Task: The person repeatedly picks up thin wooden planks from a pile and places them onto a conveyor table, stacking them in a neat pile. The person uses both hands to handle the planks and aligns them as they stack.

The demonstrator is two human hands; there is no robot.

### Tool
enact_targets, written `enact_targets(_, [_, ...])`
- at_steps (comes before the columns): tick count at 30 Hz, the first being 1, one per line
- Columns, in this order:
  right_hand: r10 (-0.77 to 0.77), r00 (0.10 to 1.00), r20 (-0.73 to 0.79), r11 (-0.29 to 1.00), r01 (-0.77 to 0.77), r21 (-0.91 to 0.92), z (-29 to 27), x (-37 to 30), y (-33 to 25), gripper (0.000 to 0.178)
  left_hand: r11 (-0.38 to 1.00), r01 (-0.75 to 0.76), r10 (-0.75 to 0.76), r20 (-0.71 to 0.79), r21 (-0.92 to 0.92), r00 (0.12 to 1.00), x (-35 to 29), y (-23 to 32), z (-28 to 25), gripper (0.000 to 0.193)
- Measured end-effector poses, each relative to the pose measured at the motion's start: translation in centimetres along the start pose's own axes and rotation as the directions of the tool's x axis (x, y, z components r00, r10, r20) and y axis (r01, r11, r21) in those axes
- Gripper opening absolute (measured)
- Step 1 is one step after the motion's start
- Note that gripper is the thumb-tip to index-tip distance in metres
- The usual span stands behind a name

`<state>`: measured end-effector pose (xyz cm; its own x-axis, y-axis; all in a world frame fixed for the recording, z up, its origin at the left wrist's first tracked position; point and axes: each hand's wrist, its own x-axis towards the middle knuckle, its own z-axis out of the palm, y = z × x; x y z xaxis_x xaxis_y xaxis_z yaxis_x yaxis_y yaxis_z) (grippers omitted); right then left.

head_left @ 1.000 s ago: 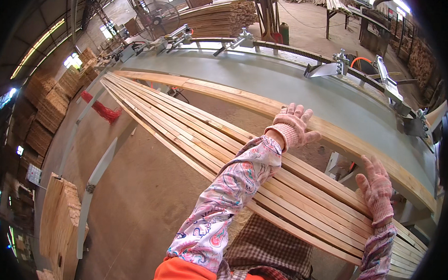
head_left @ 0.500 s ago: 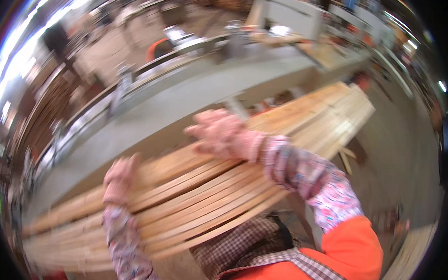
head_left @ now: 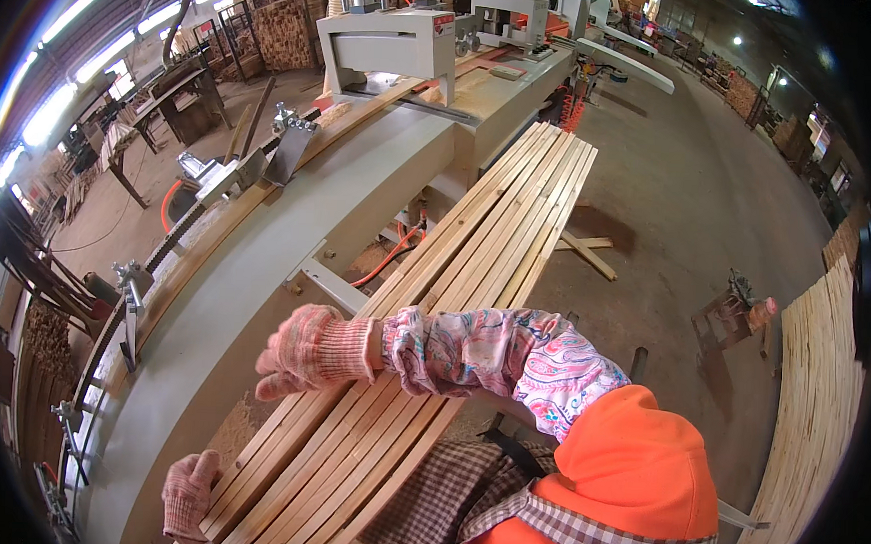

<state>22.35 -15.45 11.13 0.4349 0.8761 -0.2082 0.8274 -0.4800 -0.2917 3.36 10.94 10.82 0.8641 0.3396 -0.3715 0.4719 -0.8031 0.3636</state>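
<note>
A long bundle of pale wooden strips (head_left: 474, 264) runs diagonally before me, side by side, from lower left to upper middle. My left hand (head_left: 190, 494), in a pink knit glove, is closed at the bundle's outer left edge near its lower end; the undersides of its fingers are hidden. My right hand (head_left: 310, 352), gloved alike, lies across the strips farther up. Its fingers stretch out past their left edge, apart from the thumb. A dark gap shows between strips under the right wrist.
Left of the strips stands a long grey machine table (head_left: 252, 294) with a fence and metal clamps (head_left: 292, 123). A grey machine housing (head_left: 390, 50) rises at its far end. Offcuts (head_left: 590, 253) lie on the floor, and stacked strips (head_left: 805, 400) stand at right.
The view has turned and steadied, so the strips now run more steeply. In the picture, both hands now appear lower and farther left; the right hand remains over the bundle.
</note>
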Motion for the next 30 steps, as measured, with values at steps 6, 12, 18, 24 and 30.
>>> enact_targets(6, [0.126, 0.967, 0.223, 0.988, -0.143, 0.062, -0.6, -0.6, 0.0, 0.080, 0.938, -0.184, 0.178, 0.050, 0.293, 0.983, 0.8, -3.4, 1.5, 0.036])
enact_targets(12, [0.119, 0.969, 0.219, 0.984, -0.144, 0.102, -0.2, -0.4, 0.7, 0.081, 0.950, -0.176, 0.196, -0.053, 0.258, 0.979, 0.5, -1.5, 2.3, 0.048])
enact_targets(18, [0.249, 0.926, 0.284, 0.956, -0.282, 0.079, -0.8, -0.2, 0.5, 0.084, 0.849, -0.283, 0.304, 0.025, 0.447, 0.952, 1.7, -4.6, 2.9, 0.034])
enact_targets(24, [0.211, 0.944, 0.253, 0.964, -0.244, 0.106, -0.5, -0.4, 1.4, 0.083, 0.819, -0.328, 0.406, -0.070, 0.472, 0.911, 1.9, -4.6, 3.7, 0.025])
enact_targets(30, [0.182, 0.959, 0.217, 0.980, -0.196, 0.044, -0.1, 0.2, 1.3, 0.057, 0.740, -0.452, 0.525, -0.007, 0.499, 0.851, 1.2, -3.1, 3.0, 0.026])
